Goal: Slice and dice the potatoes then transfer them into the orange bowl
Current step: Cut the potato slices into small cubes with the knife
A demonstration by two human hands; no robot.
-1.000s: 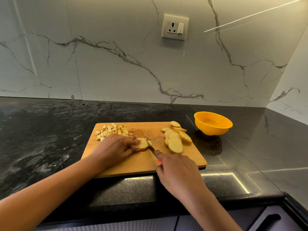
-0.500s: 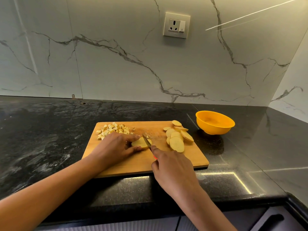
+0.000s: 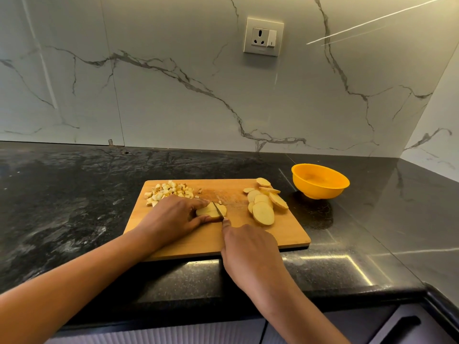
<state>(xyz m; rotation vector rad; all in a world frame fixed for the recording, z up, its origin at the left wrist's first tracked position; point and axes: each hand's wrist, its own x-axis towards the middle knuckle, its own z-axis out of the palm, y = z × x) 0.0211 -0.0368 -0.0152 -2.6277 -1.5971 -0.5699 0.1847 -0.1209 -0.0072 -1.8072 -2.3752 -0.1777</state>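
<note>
A wooden cutting board [image 3: 285, 234] lies on the black counter. My left hand [image 3: 171, 219] pinches a stack of potato slices [image 3: 210, 209] at the board's middle. My right hand [image 3: 248, 247] grips a knife [image 3: 219, 210]; its dark blade cuts down through the stack and the handle is hidden in my fist. A pile of diced potato [image 3: 169, 191] sits at the board's far left corner. Several round potato slices [image 3: 264, 204] lie overlapped on the board's right side. The orange bowl [image 3: 320, 181] stands beyond the board's far right corner, with nothing visible inside.
The black stone counter [image 3: 62, 207] runs left and right of the board, meeting marble walls at the back and right. A wall socket [image 3: 263, 37] sits high on the back wall. A cabinet handle [image 3: 400, 326] shows below the counter's front edge.
The knife blade has shifted left onto the held stack and my right hand has followed it forward. My left hand keeps its hold on the slices.
</note>
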